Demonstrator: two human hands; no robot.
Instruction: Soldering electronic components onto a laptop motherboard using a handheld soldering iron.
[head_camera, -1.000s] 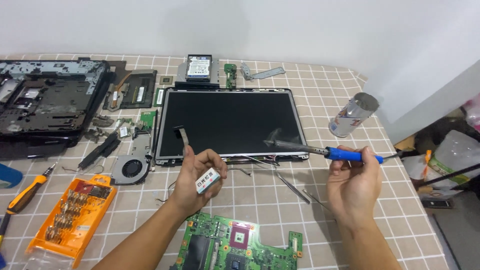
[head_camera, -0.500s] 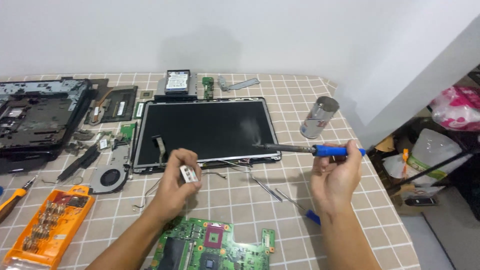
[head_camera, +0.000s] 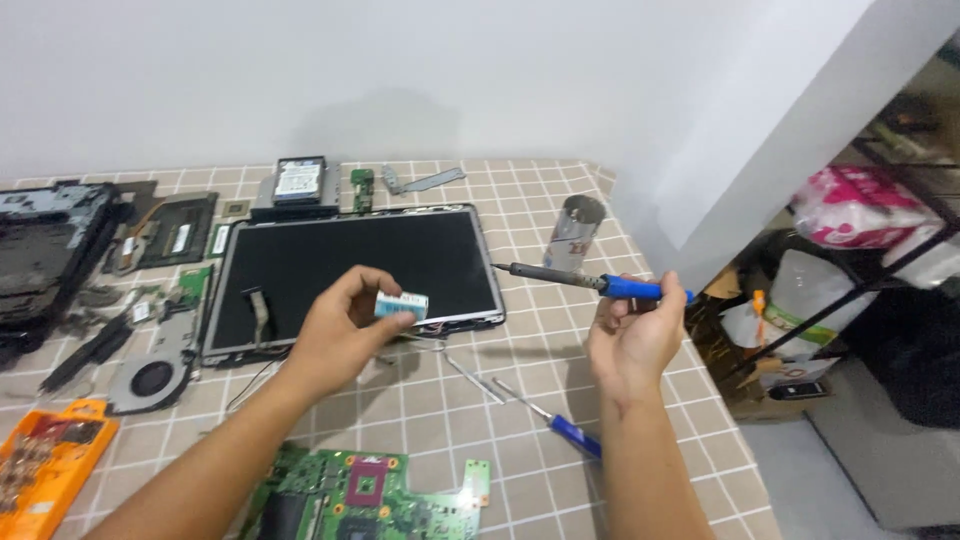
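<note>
Above the laptop screen panel (head_camera: 355, 275) on the tiled table (head_camera: 520, 350), the left hand (head_camera: 335, 325) is pinching a small white-and-blue block (head_camera: 401, 305), while the right hand (head_camera: 630, 335) is gripping a blue-handled soldering iron (head_camera: 590, 283), best kept steady, tip away from fingers.

left hand (head_camera: 340, 322) raised, fingers pinched shut, right hand (head_camera: 632, 335) fisted — both forearms extended

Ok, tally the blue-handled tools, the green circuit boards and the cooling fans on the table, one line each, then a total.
Blue-handled tools: 2, a soldering iron in the right hand and a screwdriver on the tiles.
Green circuit boards: 2, a big board at the near edge and a small board at the back.
Cooling fans: 1, the fan.
Total: 5
</note>
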